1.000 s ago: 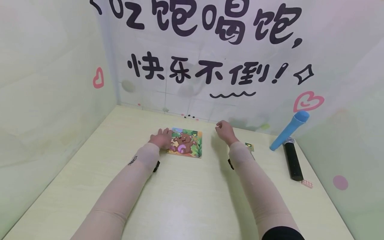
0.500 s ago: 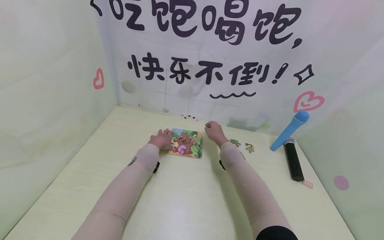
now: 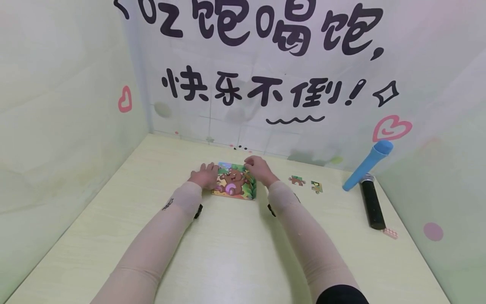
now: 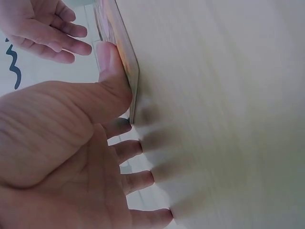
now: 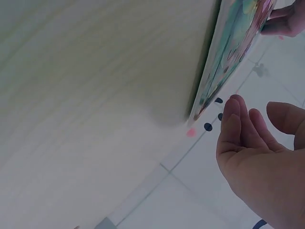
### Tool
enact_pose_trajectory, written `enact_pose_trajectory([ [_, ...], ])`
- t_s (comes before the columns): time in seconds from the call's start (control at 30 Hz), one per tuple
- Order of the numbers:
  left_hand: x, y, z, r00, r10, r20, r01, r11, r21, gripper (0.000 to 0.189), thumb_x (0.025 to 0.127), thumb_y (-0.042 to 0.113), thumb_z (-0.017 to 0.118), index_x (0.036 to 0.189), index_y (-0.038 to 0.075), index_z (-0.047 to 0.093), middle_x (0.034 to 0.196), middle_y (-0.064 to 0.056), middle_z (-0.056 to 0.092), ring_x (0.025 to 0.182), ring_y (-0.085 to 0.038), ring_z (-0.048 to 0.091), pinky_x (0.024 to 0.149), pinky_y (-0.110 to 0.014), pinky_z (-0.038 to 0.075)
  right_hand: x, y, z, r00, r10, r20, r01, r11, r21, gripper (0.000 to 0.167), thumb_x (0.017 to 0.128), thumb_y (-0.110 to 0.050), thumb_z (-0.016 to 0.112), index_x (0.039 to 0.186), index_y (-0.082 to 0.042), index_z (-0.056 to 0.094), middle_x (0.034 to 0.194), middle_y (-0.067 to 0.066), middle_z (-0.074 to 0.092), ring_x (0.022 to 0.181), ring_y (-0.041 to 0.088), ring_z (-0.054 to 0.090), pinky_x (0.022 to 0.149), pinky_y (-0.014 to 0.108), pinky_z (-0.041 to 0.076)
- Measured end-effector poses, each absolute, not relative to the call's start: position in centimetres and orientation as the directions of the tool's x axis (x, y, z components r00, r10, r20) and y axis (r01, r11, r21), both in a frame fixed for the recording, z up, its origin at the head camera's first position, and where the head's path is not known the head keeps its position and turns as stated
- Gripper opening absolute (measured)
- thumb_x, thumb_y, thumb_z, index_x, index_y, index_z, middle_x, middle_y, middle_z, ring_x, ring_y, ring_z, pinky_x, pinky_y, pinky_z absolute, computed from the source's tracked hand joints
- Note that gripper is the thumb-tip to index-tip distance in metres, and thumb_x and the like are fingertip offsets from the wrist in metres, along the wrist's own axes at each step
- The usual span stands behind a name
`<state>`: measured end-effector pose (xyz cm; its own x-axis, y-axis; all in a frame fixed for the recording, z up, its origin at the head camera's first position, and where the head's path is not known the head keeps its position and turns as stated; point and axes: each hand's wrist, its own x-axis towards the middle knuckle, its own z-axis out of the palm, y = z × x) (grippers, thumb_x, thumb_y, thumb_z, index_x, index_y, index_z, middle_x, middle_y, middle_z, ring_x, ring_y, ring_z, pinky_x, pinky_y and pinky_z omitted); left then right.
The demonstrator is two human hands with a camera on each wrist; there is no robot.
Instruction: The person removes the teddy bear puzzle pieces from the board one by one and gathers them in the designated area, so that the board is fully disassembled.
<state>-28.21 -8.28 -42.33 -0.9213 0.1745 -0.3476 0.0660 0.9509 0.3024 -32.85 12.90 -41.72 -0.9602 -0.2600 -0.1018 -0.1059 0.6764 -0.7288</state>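
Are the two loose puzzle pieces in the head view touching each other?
No, the left piece and the right piece lie apart, with bare table showing between them.

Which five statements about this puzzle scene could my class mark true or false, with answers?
1. The left hand touches the flat rectangular picture puzzle. True.
2. The puzzle's picture shows a cat. False: it shows a brown bear.
3. Two loose multicoloured jigsaw pieces lie right of the puzzle. True.
4. The right hand grips a light-blue tapered tube. False: it is by the puzzle's far right corner.
5. A black cylinder lies on the pale wood-grain table. True.
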Motion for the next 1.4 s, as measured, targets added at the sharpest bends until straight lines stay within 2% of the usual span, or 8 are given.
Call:
enact_pose_trajectory([
  [0.4,-28.4,-8.3,-42.4,-0.923,0.182,-0.338,0.078,0.950,0.301,0.080,0.101,0.032,0.063,0.162,0.005,0.019,0.169,-0.017,0.010,0.154,-0.042,0.004,0.117,-0.070,0.020,-32.4,11.1,-42.7,-0.951,-0.280,-0.133,-0.087,0.652,-0.753,0.035,0.105,-0.016,0.052,0.137,-0.001,0.056,0.130,0.018,0.063,0.113,0.030,0.063,0.087,0.040,0.058],
  [0.67,-28.3,-8.4,-42.4,-0.920,0.177,-0.350,0.070,0.952,0.299,0.082,0.100,0.032,0.064,0.162,0.004,0.018,0.169,-0.017,0.008,0.154,-0.042,0.003,0.117,-0.070,0.019,-31.9,9.8,-42.9,-0.947,-0.291,-0.136,-0.080,0.622,-0.779,0.032,0.106,-0.018,0.053,0.133,-0.002,0.058,0.120,0.016,0.068,0.102,0.026,0.068,0.088,0.038,0.058],
  [0.83,-28.4,-8.3,-42.3,-0.924,0.182,-0.337,0.077,0.950,0.302,0.084,0.099,0.034,0.067,0.161,0.004,0.020,0.169,-0.018,0.010,0.154,-0.043,0.005,0.116,-0.071,0.020,-31.7,9.2,-42.7,-0.946,-0.301,-0.123,-0.099,0.626,-0.773,0.031,0.105,-0.016,0.053,0.132,-0.001,0.059,0.117,0.016,0.068,0.103,0.027,0.068,0.085,0.039,0.058],
  [1.07,-28.1,-8.3,-42.1,-0.923,0.184,-0.338,0.077,0.949,0.307,0.085,0.098,0.034,0.068,0.161,0.004,0.020,0.169,-0.018,0.010,0.154,-0.043,0.005,0.116,-0.071,0.018,-31.9,9.0,-43.0,-0.950,-0.275,-0.146,-0.057,0.615,-0.787,0.030,0.104,-0.016,0.056,0.131,-0.003,0.060,0.117,0.014,0.069,0.105,0.026,0.067,0.087,0.040,0.058],
  [1.4,-28.2,-8.3,-42.0,-0.921,0.186,-0.342,0.078,0.949,0.306,0.083,0.099,0.033,0.066,0.161,0.004,0.020,0.169,-0.018,0.009,0.154,-0.043,0.004,0.116,-0.071,0.019,-32.1,8.6,-42.8,-0.954,-0.242,-0.176,0.014,0.552,-0.834,0.032,0.102,-0.010,0.057,0.133,-0.001,0.056,0.107,0.014,0.068,0.090,0.023,0.068,0.075,0.034,0.058],
])
